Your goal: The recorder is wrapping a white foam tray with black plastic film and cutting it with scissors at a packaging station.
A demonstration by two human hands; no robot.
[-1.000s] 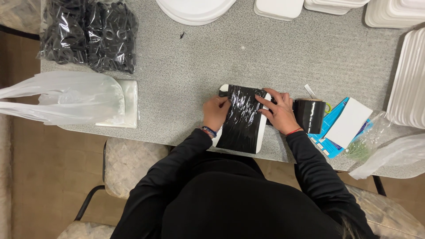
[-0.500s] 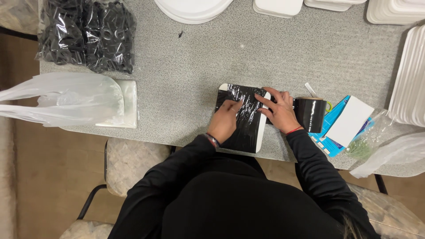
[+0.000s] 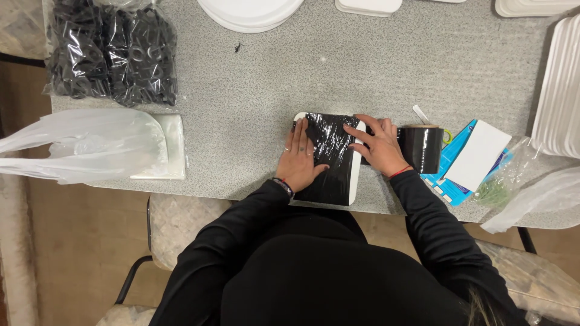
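Tray (image 3: pixel 352 181) mostly hidden under black film (image 3: pixel 332 154), hands (image 3: pixel 302 160).

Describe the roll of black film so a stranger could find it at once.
Start at the grey table and go to its near edge, right of the wrapped white tray. The roll of black film lies beside the right hand: a dark glossy cylinder, unlike the flat blue and white packets.
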